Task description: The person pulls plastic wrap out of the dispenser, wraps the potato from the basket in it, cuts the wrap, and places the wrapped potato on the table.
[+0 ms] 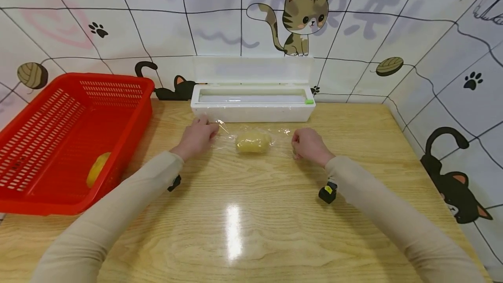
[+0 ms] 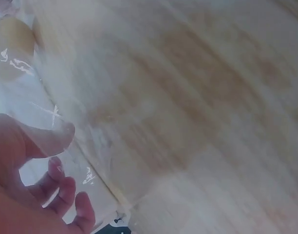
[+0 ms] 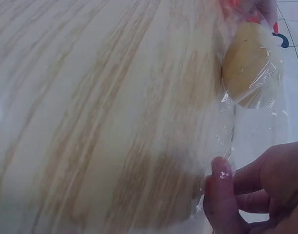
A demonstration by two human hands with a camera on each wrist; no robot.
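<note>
- Potato sits on the tabletop, glistening under cling film!
- Right hand pinches film; left hand, loosely curled, grips nothing visibly.
- Uneven tugging could bunch or tear it (clingy stuff!).

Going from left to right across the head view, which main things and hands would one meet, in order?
Red basket → left hand → yellow item between the hands → right hand.
</note>
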